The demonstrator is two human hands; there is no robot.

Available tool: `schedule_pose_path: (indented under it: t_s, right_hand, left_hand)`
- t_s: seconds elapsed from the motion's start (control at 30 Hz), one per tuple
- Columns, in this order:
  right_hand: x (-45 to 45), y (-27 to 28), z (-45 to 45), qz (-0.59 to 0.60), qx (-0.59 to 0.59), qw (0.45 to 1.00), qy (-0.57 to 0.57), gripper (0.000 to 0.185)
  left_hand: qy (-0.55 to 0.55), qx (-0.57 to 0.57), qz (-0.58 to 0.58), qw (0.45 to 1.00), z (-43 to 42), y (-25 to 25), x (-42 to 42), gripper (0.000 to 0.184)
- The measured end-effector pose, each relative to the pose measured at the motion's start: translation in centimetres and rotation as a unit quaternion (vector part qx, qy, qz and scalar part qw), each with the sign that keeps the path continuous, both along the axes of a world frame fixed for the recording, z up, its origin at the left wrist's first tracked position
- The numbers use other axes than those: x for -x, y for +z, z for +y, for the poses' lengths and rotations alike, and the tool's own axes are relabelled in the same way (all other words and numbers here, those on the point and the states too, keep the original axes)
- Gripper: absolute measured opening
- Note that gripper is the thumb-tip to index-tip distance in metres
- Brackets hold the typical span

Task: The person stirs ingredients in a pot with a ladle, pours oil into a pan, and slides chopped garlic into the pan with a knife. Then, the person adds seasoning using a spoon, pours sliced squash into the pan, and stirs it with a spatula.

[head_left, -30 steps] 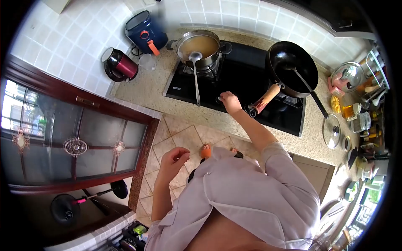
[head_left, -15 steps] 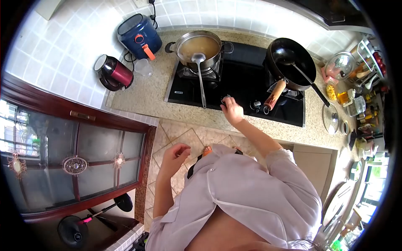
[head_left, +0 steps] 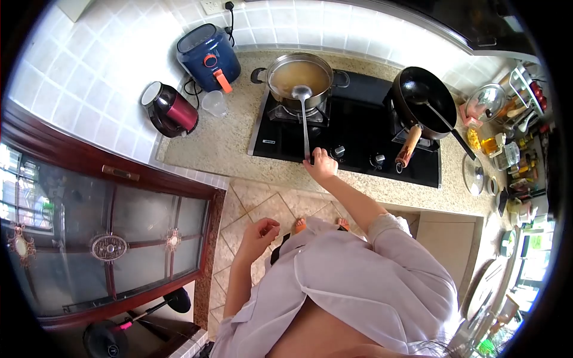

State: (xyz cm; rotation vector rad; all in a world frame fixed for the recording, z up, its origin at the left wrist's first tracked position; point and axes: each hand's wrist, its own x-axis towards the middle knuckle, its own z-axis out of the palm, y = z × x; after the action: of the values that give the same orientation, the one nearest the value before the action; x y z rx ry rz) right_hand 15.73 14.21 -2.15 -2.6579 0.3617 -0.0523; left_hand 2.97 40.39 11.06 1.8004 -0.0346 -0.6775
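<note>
where right hand (head_left: pixel 323 166) meets ladle (head_left: pixel 305 126) — handle end at fingertips; bowl at pot (head_left: pixel 319 102)

1. Ladle (head_left: pixel 305 125), centre: silver-grey.
2. Pot (head_left: pixel 320 99), upper centre: silver; its liquid (head_left: pixel 295 74) cloudy tan.
3. Stove (head_left: pixel 361 116): glossy black.
4. Wok (head_left: pixel 412 83), upper right: black; wooden handle (head_left: pixel 410 142) tan, reddish-brown towards its end.
5. Desk (head_left: pixel 230 143): beige, speckled.
6. Fryer (head_left: pixel 203 62), upper left: navy, orange handle (head_left: pixel 222 81).
7. Kettle (head_left: pixel 181 115): maroon and black.
8. Tiles (head_left: pixel 83 98): white, pale grid.
9. Shirt (head_left: pixel 358 262): pale lilac-grey.
</note>
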Motion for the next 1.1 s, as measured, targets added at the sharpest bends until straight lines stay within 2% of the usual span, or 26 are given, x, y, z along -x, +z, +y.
schedule_pose_path:
  t_s: [0.07, 0.1, 0.17, 0.27, 0.3, 0.43, 0.47, 0.53, 0.63, 0.67, 0.77, 0.93, 1.0, 1.1]
  right_hand:
    - [-0.3, -0.7, 0.2, 0.000, 0.003, 1.000, -0.014, 0.038]
    - [-0.3, -1.0, 0.2, 0.001, 0.005, 1.000, -0.015, 0.038]
    - [0.3, -1.4, -0.2, -0.064, -0.020, 0.998, 0.001, 0.026]
    - [1.2, -2.0, -0.9, -0.101, -0.065, 0.993, -0.006, 0.024]
    - [1.8, -1.2, -1.1, -0.123, -0.083, 0.989, -0.008, 0.021]
    - [2.3, 4.9, -2.4, -0.254, 0.014, 0.967, -0.007, 0.031]
    - [1.9, 7.2, -2.6, -0.279, 0.034, 0.960, -0.009, 0.024]
    - [1.1, 11.0, -3.1, -0.285, 0.093, 0.954, 0.011, 0.020]
    - [-0.8, 14.8, -3.4, -0.189, 0.168, 0.967, 0.013, 0.021]
    - [-1.3, 15.6, -3.4, -0.190, 0.170, 0.967, 0.012, 0.021]
    - [-3.0, 17.7, -3.0, -0.120, 0.234, 0.959, 0.104, 0.028]
    - [-6.1, 17.9, -2.6, -0.135, 0.264, 0.945, 0.137, 0.029]
    - [-7.6, 17.5, -2.7, -0.101, 0.287, 0.945, 0.120, 0.028]
    - [-9.6, 16.3, -3.9, -0.132, 0.279, 0.944, 0.116, 0.030]
  left_hand:
    - [-0.001, 0.006, 0.002, 1.000, 0.7, -0.8, -0.1, 0.019]
    - [-0.002, 0.011, 0.004, 1.000, 1.0, -1.1, -0.2, 0.019]
    - [-0.003, 0.019, 0.006, 1.000, 1.3, -1.2, -0.5, 0.019]
    - [-0.013, 0.028, 0.006, 1.000, 1.9, -2.1, -1.2, 0.019]
    - [-0.021, 0.028, 0.005, 0.999, 2.1, -2.5, -1.4, 0.018]
    - [-0.029, 0.037, -0.013, 0.999, 2.1, -3.3, -2.3, 0.017]
    - [-0.039, 0.037, -0.024, 0.998, 2.0, -3.4, -2.6, 0.017]
    - [-0.052, 0.037, -0.036, 0.997, 2.0, -3.7, -3.1, 0.017]
    - [-0.076, 0.044, -0.051, 0.995, 2.1, -4.1, -3.5, 0.017]
    - [-0.076, 0.042, -0.051, 0.995, 2.1, -4.1, -3.5, 0.017]
    - [-0.067, 0.027, -0.052, 0.996, 2.5, -4.0, -3.4, 0.017]
    - [-0.028, 0.026, -0.046, 0.998, 3.5, -4.9, -2.1, 0.018]
    - [-0.015, 0.017, -0.021, 1.000, 4.0, -4.5, -1.8, 0.019]
    - [-0.005, 0.020, -0.018, 1.000, 4.5, -5.0, -1.3, 0.020]
